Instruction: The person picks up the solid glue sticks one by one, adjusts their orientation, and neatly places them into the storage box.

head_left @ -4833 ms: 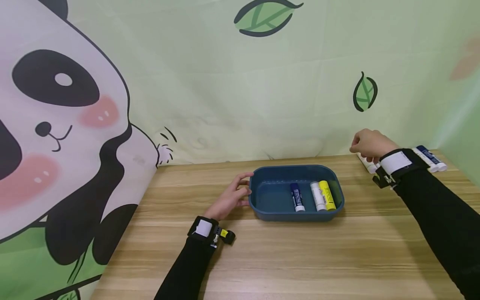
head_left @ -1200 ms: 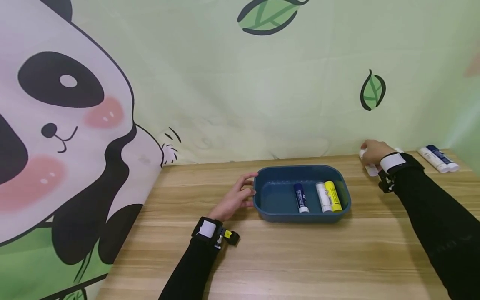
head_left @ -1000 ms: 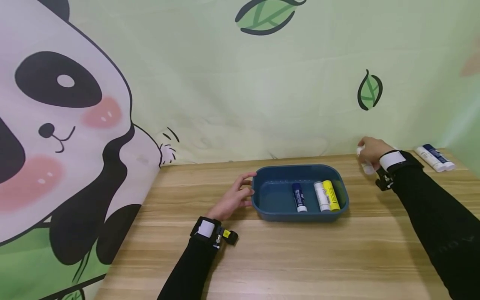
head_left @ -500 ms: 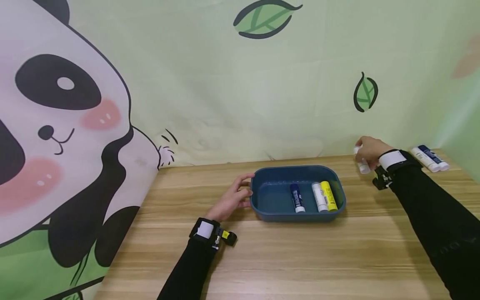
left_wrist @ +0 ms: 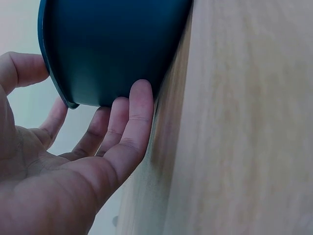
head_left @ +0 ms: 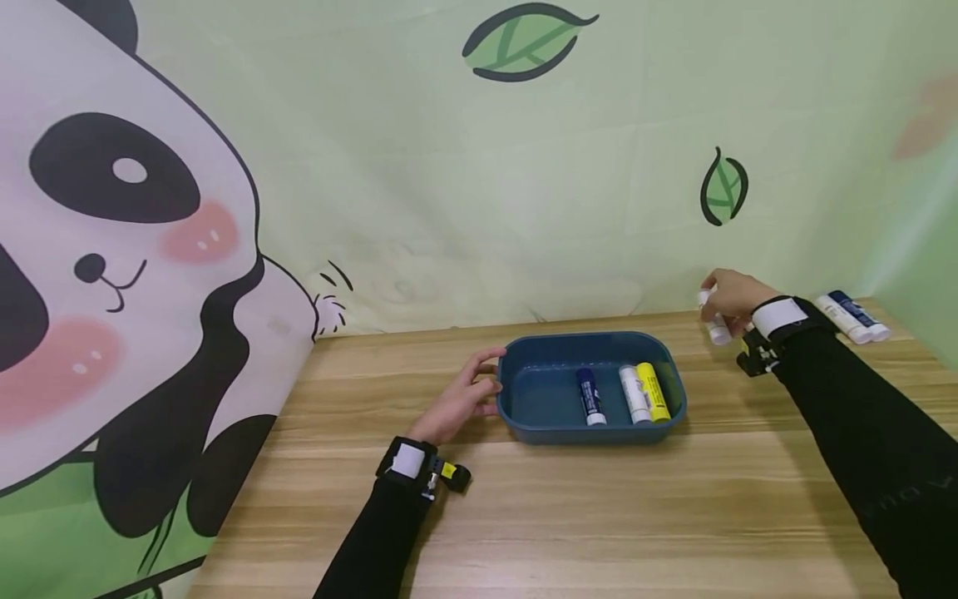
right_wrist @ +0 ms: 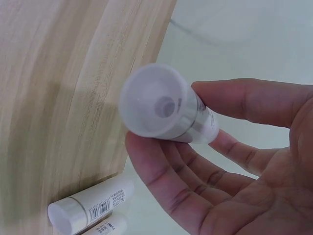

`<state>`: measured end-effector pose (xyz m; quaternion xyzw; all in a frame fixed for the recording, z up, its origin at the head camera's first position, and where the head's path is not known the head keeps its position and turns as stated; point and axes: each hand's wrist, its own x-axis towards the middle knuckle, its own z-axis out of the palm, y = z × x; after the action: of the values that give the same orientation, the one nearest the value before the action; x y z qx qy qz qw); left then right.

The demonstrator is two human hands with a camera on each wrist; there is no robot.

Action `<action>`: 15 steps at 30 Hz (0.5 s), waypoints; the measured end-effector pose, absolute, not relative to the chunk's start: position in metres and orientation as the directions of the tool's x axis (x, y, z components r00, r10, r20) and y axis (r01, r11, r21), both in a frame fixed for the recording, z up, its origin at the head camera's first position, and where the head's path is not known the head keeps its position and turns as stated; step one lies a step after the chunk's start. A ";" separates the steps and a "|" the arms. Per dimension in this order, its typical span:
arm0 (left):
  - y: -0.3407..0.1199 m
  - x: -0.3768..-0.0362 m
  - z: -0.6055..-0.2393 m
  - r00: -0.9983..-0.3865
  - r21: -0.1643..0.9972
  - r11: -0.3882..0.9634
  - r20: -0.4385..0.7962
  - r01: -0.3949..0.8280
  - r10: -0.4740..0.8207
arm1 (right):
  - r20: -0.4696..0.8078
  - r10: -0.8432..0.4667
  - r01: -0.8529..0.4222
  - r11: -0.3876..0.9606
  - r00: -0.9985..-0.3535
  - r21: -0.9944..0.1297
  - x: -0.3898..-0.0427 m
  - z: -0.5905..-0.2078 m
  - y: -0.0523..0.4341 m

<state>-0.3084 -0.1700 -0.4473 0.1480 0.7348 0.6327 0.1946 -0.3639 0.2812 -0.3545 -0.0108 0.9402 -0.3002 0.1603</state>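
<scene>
My right hand [head_left: 735, 298] pinches a white glue stick [head_left: 713, 319] between thumb and fingers near the table's back edge. In the right wrist view the hollow end of this glue stick [right_wrist: 155, 100] faces the camera. My left hand [head_left: 458, 399] touches the left end of a dark blue plastic box [head_left: 542, 434]. The left wrist view shows the thumb at the box's rim and the fingertips [left_wrist: 142, 93] against its outer wall. Inside the box lie a navy glue stick [head_left: 590, 397], a white glue stick [head_left: 634, 393] and a yellow glue stick [head_left: 654, 391].
Right of my right hand, a white glue stick [head_left: 844, 319] and a navy one [head_left: 859, 315] lie side by side at the back of the wooden table [head_left: 599, 516]. A printed cloth [head_left: 419, 191] with a panda and leaves rises directly behind the table.
My right hand has reached down, taken hold of the white glue stick and shifted it a little left toward the box. The left hand stays at the box.
</scene>
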 end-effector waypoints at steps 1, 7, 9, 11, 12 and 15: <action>-0.170 -0.308 -0.447 -0.880 0.988 0.154 -0.100 -0.031 0.464 | -0.297 -0.116 0.077 0.820 -0.948 -0.568 -0.364 -0.354 0.281; -0.169 -0.309 -0.448 -0.878 0.988 0.153 -0.104 -0.035 0.467 | -0.316 -0.119 0.088 0.817 -0.941 -0.570 -0.361 -0.349 0.278; -0.169 -0.309 -0.448 -0.879 0.988 0.151 -0.101 -0.034 0.465 | -0.319 -0.127 0.086 0.812 -0.939 -0.577 -0.360 -0.346 0.276; -0.169 -0.309 -0.448 -0.880 0.989 0.144 -0.098 -0.034 0.464 | -0.320 -0.139 0.082 0.803 -0.937 -0.590 -0.360 -0.342 0.272; -0.169 -0.309 -0.447 -0.881 0.989 0.141 -0.096 -0.033 0.464 | -0.319 -0.145 0.079 0.798 -0.937 -0.597 -0.360 -0.341 0.270; -0.169 -0.308 -0.447 -0.883 0.990 0.135 -0.092 -0.033 0.460 | -0.310 -0.167 0.062 0.789 -0.936 -0.611 -0.359 -0.336 0.263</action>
<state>-0.3082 -0.1690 -0.4473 0.1465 0.7283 0.6412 0.1923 -0.3592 0.2628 -0.3356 -0.0284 0.9291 -0.3234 0.1769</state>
